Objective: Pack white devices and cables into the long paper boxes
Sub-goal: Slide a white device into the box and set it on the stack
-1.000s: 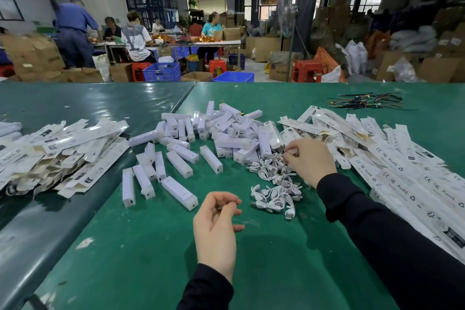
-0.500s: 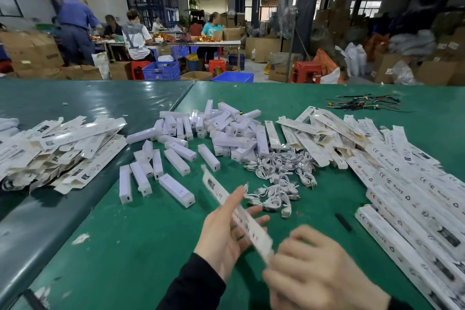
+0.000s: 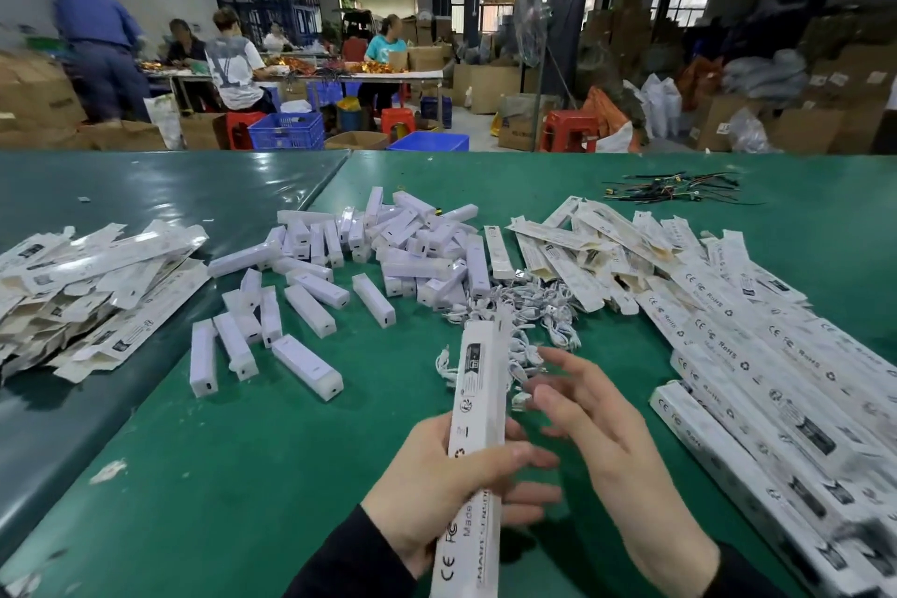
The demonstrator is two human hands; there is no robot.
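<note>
a person sits at a green table (image 3: 252, 476) in a warehouse, seen from a head camera looking down at two bare hands. the left hand (image 3: 437, 490) holds one long paper box (image 3: 478, 442), its fingers and thumb curled round the box's lower half so the box points up and away from the body. the right hand (image 3: 597, 432) floats just beside the box with its fingers spread and relaxed, holding nothing, reaching toward a tangle of white cables (image 3: 519, 325) that lies just beyond the box's far end. whether the held box is already open at the top cannot be told.

further back, a heap of white devices (image 3: 398, 248) covers the middle of the table, with a looser scatter of white devices (image 3: 272, 321) to its left. a big spread of long paper boxes (image 3: 757, 354) fills the right side. another pile of boxes (image 3: 87, 287) lies on the left; whether those are packed cannot be told.

judging by how many devices and cables lie loose, most of the packing looks yet to be done. the box in hand seems not yet filled.
</note>
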